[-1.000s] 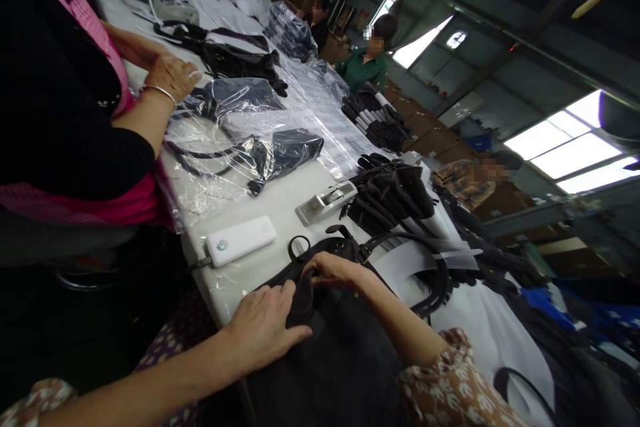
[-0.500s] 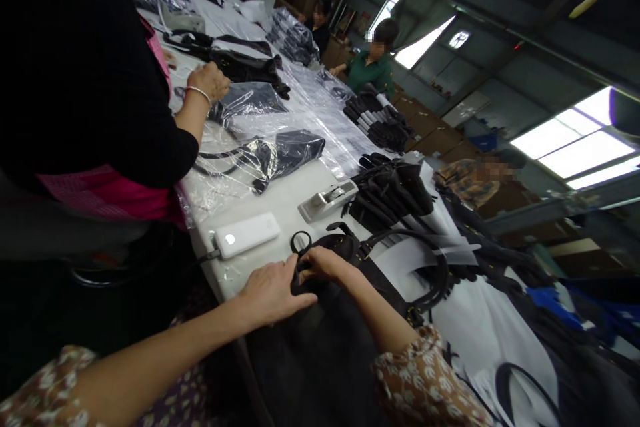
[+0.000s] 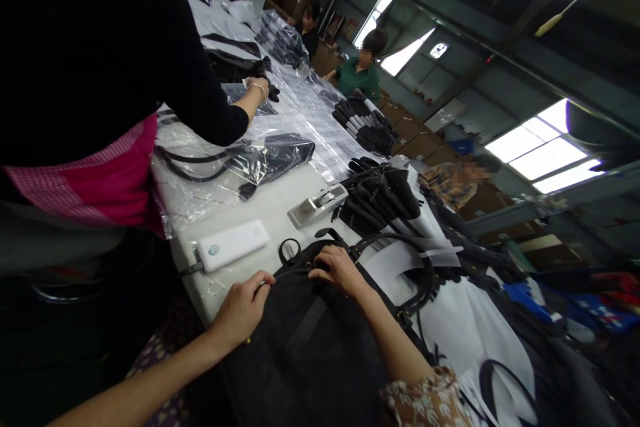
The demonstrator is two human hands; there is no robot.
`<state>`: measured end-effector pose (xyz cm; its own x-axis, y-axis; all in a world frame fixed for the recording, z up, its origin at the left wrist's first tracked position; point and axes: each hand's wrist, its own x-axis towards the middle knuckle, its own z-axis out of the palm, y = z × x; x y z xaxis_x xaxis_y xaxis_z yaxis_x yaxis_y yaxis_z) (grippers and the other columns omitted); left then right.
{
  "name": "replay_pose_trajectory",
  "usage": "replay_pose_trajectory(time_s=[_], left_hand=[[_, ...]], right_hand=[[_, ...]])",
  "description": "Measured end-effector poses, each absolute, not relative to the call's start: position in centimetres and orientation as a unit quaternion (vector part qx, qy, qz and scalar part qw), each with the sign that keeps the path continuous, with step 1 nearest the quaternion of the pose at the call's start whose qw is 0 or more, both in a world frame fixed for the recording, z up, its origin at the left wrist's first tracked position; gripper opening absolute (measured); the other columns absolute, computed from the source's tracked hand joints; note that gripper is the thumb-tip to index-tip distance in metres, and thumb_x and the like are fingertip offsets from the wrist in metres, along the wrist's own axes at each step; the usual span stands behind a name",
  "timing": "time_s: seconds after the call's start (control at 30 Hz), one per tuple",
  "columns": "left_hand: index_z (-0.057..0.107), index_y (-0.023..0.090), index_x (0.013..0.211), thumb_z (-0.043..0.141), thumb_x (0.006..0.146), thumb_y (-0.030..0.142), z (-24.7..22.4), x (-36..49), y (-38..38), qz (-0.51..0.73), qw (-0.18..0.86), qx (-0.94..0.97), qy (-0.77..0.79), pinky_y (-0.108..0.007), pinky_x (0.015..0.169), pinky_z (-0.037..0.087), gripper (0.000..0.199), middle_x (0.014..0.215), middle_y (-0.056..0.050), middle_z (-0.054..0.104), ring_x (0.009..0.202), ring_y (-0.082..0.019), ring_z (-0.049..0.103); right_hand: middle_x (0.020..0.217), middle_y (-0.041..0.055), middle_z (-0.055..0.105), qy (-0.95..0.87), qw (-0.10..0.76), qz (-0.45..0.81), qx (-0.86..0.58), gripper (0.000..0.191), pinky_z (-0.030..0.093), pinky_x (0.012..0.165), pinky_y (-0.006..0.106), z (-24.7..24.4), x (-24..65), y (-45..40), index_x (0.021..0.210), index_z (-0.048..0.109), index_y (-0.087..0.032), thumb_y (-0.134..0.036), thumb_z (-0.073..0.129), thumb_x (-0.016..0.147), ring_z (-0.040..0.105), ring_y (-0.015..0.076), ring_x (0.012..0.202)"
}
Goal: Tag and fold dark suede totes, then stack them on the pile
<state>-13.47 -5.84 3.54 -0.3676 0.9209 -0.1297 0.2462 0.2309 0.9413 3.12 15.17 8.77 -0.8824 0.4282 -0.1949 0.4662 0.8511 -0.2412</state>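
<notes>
A black handbag lies on the table right in front of me. My left hand is closed on its left edge, thumb and fingers pinching the material. At the bag's far edge, my right hand has its fingers curled onto the rim, near a small fitting. A black carrying handle with metal fittings loops out to the right. Beyond the rim, a small black ring-shaped loop rests on the white tabletop. The inside of the bag is hidden.
A white power bank with a cable and a grey tape dispenser lie beyond the bag. Stacked black pieces stand right. Plastic-wrapped bags cover the far left, where a co-worker in black reaches across.
My left hand has moved left and down, away from my right, spreading the bag's edge. The right hand stays at the rim. The co-worker's arm has reached further right.
</notes>
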Motion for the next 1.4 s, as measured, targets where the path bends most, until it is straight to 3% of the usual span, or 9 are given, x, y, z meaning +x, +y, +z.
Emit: replay_pose_trajectory(time_s=[0.2, 0.4, 0.53, 0.63, 0.83, 1.03, 1.17, 1.27, 1.4], left_hand=[[0.06, 0.02, 0.103, 0.044, 0.088, 0.043, 3.3, -14.6, -5.0, 0.488, 0.457, 0.393, 0.631, -0.024, 0.061, 0.043, 0.033, 0.069, 0.001, 0.063, 0.063, -0.014, 0.057], [0.058, 0.012, 0.1, 0.034, 0.09, 0.032, 5.0, -16.4, 1.1, 0.446, 0.603, 0.377, 0.543, -0.03, 0.07, 0.053, 0.033, 0.095, -0.012, 0.065, 0.083, -0.019, 0.065], [0.062, 0.013, 0.107, 0.04, 0.085, 0.017, 2.9, -13.3, 1.8, 0.277, 0.333, 0.706, 0.561, -0.037, 0.086, 0.049, 0.031, 0.113, -0.016, 0.064, 0.103, -0.025, 0.06], [0.054, 0.005, 0.123, 0.043, 0.084, 0.018, 1.0, -10.7, 1.0, 0.17, 0.148, 0.819, 0.527, -0.045, 0.103, 0.036, 0.043, 0.136, -0.023, 0.048, 0.127, -0.032, 0.043], [0.04, 0.002, 0.138, 0.044, 0.086, 0.031, -0.1, -10.2, 1.2, 0.154, 0.121, 0.84, 0.506, -0.043, 0.107, 0.029, 0.059, 0.145, -0.022, 0.036, 0.132, -0.032, 0.036], [0.066, 0.008, 0.107, 0.052, 0.082, 0.028, 0.0, -11.3, 0.9, 0.216, 0.129, 0.832, 0.494, -0.044, 0.104, 0.033, 0.035, 0.118, -0.019, 0.06, 0.118, -0.032, 0.047], [0.061, 0.016, 0.111, 0.042, 0.082, 0.009, 1.8, -13.7, 2.1, 0.343, 0.183, 0.721, 0.573, -0.036, 0.096, 0.042, 0.035, 0.111, -0.01, 0.062, 0.105, -0.022, 0.053], [0.053, 0.01, 0.12, 0.044, 0.077, 0.004, 3.1, -15.3, 4.7, 0.329, 0.224, 0.642, 0.655, -0.042, 0.097, 0.041, 0.045, 0.122, -0.016, 0.054, 0.111, -0.026, 0.049], [0.063, 0.013, 0.093, 0.05, 0.077, 0.004, 4.2, -16.2, 7.7, 0.275, 0.325, 0.656, 0.622, -0.036, 0.081, 0.049, 0.022, 0.088, -0.009, 0.063, 0.087, -0.022, 0.059]], right_hand=[[0.14, 0.0119, 0.046, 0.971, 0.07, -0.087, 0.209, 0.055, 0.028, 0.103, 0.047, 9.6, 6.0, 16.0, 0.126, 0.054, -0.023, -0.04, 0.071, 0.076, 0.038, 0.0293, 0.13], [0.122, 0.01, 0.062, 0.969, 0.033, -0.148, 0.196, 0.022, 0.032, 0.102, 0.046, 9.7, 8.2, 16.5, 0.107, 0.063, -0.022, -0.021, 0.053, 0.088, 0.05, 0.0246, 0.123], [0.111, 0.0075, 0.068, 0.969, 0.016, -0.153, 0.196, 0.021, 0.034, 0.1, 0.041, 10.9, 8.8, 17.4, 0.106, 0.062, -0.022, -0.02, 0.049, 0.09, 0.053, 0.0222, 0.119], [0.105, 0.0046, 0.07, 0.969, 0.076, -0.152, 0.18, 0.018, 0.033, 0.099, 0.039, 11.4, 8.0, 17.9, 0.103, 0.064, -0.024, -0.02, 0.053, 0.089, 0.056, 0.0217, 0.115], [0.096, 0.0038, 0.071, 0.968, 0.139, -0.169, 0.125, 0.014, 0.04, 0.089, 0.03, 11.3, 4.0, 19.2, 0.096, 0.069, -0.023, -0.023, 0.062, 0.085, 0.063, 0.0184, 0.096], [0.084, 0.0038, 0.07, 0.967, 0.15, -0.164, 0.122, 0.013, 0.042, 0.078, 0.028, 8.8, 1.5, 19.2, 0.094, 0.07, -0.021, -0.024, 0.06, 0.086, 0.063, 0.0169, 0.081], [0.087, 0.0045, 0.068, 0.968, 0.108, -0.185, 0.13, 0.015, 0.04, 0.082, 0.029, 7.1, 2.4, 18.8, 0.095, 0.069, -0.019, -0.028, 0.062, 0.085, 0.061, 0.0172, 0.085], [0.085, 0.0047, 0.067, 0.969, 0.078, -0.184, 0.143, 0.018, 0.038, 0.086, 0.033, 6.5, 3.1, 18.6, 0.095, 0.068, -0.02, -0.034, 0.061, 0.086, 0.06, 0.0181, 0.086], [0.086, 0.0043, 0.067, 0.968, 0.059, -0.197, 0.141, 0.023, 0.036, 0.086, 0.033, 6.1, 3.7, 18.6, 0.098, 0.068, -0.022, -0.039, 0.057, 0.089, 0.06, 0.0182, 0.087]])
